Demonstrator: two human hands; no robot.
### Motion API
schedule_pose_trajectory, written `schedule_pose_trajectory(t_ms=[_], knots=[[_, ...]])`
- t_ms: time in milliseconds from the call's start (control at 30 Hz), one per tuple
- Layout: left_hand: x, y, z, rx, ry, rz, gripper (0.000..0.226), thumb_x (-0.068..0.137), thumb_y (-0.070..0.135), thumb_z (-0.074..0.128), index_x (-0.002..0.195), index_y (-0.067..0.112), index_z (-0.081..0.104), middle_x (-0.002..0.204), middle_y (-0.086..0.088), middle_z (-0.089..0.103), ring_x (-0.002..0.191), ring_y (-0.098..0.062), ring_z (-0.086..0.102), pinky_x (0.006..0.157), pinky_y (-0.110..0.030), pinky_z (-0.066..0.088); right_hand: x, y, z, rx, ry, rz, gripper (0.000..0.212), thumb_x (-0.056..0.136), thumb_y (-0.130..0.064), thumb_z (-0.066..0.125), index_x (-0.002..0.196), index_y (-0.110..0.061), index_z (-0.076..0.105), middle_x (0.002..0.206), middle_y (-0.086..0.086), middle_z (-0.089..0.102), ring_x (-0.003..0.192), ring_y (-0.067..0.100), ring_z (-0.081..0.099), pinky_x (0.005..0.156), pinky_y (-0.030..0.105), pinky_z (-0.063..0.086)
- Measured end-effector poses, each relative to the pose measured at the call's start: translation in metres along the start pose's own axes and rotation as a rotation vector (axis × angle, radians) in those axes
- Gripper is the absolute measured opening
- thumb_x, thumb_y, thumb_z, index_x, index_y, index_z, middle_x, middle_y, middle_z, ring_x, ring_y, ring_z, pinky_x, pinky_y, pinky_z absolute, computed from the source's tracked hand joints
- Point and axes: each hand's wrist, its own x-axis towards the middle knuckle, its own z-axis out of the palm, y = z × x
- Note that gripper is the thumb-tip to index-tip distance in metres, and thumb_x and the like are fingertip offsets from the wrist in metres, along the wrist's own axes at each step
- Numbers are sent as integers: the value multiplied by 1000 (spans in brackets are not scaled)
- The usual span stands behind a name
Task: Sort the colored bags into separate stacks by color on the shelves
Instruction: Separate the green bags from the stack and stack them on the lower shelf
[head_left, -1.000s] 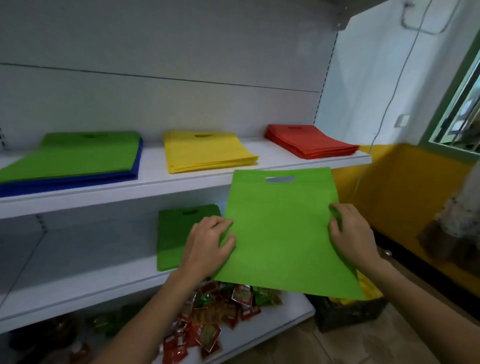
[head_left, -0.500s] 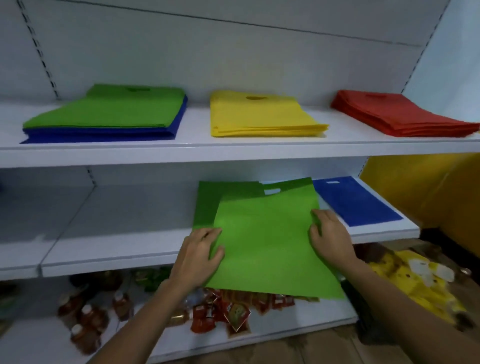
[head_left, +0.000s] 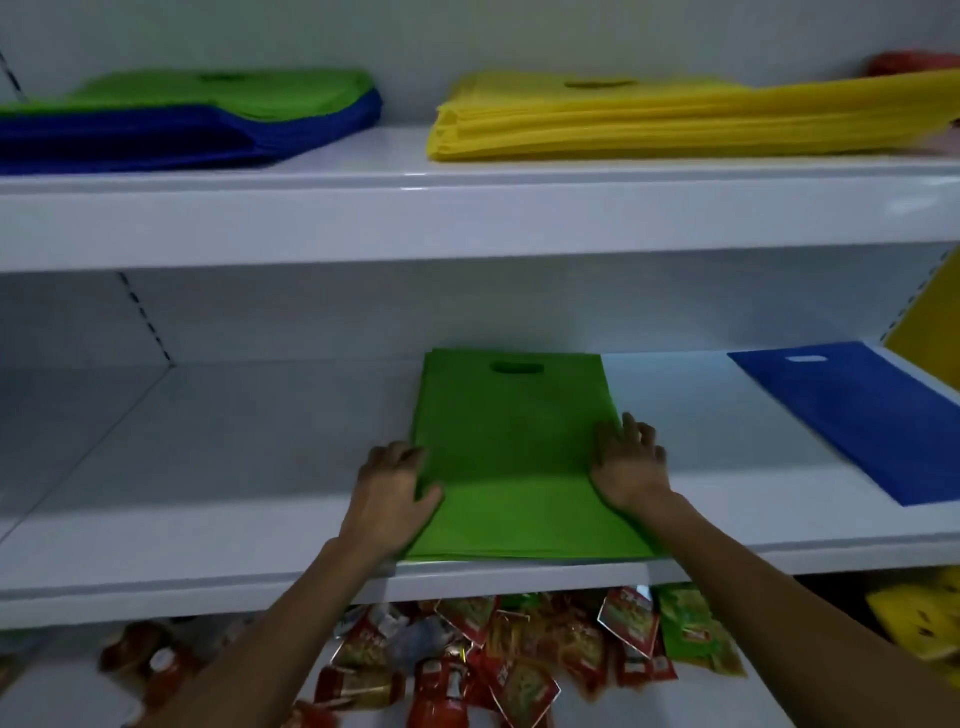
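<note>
A light-green bag (head_left: 514, 457) with a cut-out handle lies flat on the middle shelf (head_left: 249, 499), on top of another green bag whose edge shows beneath it. My left hand (head_left: 389, 493) holds its left edge, thumb on top and fingers curled at the side. At its right edge my right hand (head_left: 623, 467) rests with fingers loosely spread. One blue bag (head_left: 857, 415) lies further right on the same shelf. On the top shelf are green bags (head_left: 218, 91) over a blue stack (head_left: 156, 140), a yellow stack (head_left: 649, 119) and a red stack (head_left: 904, 65).
Several red and green snack packets (head_left: 519, 654) and sauce bottles (head_left: 156, 660) lie on the bottom shelf. Yellow packets (head_left: 919, 618) sit at the lower right. The upper shelf's front edge (head_left: 467, 208) overhangs the middle shelf. A yellow wall shows at the far right.
The green bag went from held in the air in front of the shelves to lying flat on the green bag on the middle shelf. Both hands followed it in, and my view moved closer.
</note>
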Motion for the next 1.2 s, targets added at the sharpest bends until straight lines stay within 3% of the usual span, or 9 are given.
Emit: schedule_pose_trajectory(t_ms=[67, 167, 400, 633, 800, 967, 1200], knots=[[-1, 2, 0, 12, 16, -28, 62, 79, 46, 35, 128, 11, 53, 126, -17, 51, 114, -36, 43, 95, -38, 37, -1, 0, 2, 29, -44, 43, 45, 100, -31, 25, 142, -16, 25, 150, 19, 15, 137, 35, 16, 107, 46, 24], [-4, 8, -19, 4, 14, -49, 45, 90, 33, 48, 131, 14, 50, 133, -12, 45, 120, -30, 39, 101, -35, 34, -12, 1, -17, 75, 45, 29, 46, 99, -29, 30, 143, -13, 27, 149, 17, 20, 135, 34, 19, 105, 45, 27], [-53, 61, -102, -167, 81, 78, 41, 89, 20, 54, 129, 11, 52, 129, -11, 50, 119, -25, 42, 103, -34, 34, -92, 8, -116, 173, 216, -33, 48, 96, -21, 40, 141, -6, 32, 135, 19, 44, 121, 33, 41, 93, 41, 40], [-116, 106, -197, -288, 118, 161, 38, 88, 16, 56, 126, 15, 54, 119, -6, 54, 109, -20, 52, 91, -29, 41, -193, 12, -228, 267, 393, -96, 45, 93, -13, 45, 136, -6, 39, 129, 16, 51, 118, 30, 47, 90, 40, 43], [-128, 112, -259, -330, 246, 230, 32, 86, 8, 58, 117, 13, 61, 106, -3, 57, 92, -12, 49, 81, -20, 34, -215, -11, -296, 306, 511, -145, 39, 92, -13, 46, 131, -9, 45, 121, 10, 59, 107, 27, 56, 79, 38, 46], [-107, 78, -310, -300, 356, 257, 38, 77, 25, 50, 109, 13, 66, 100, -4, 62, 84, -15, 54, 79, -29, 44, -193, -64, -325, 336, 597, -240, 38, 91, -12, 49, 128, -9, 48, 114, 9, 62, 102, 26, 58, 78, 34, 44], [-36, -29, -364, -216, 478, 131, 31, 81, 6, 62, 110, 14, 66, 100, -8, 63, 85, -17, 54, 75, -27, 40, -102, -187, -318, 399, 578, -340, 35, 90, -14, 53, 123, -5, 51, 108, 12, 63, 99, 28, 59, 78, 35, 44]])
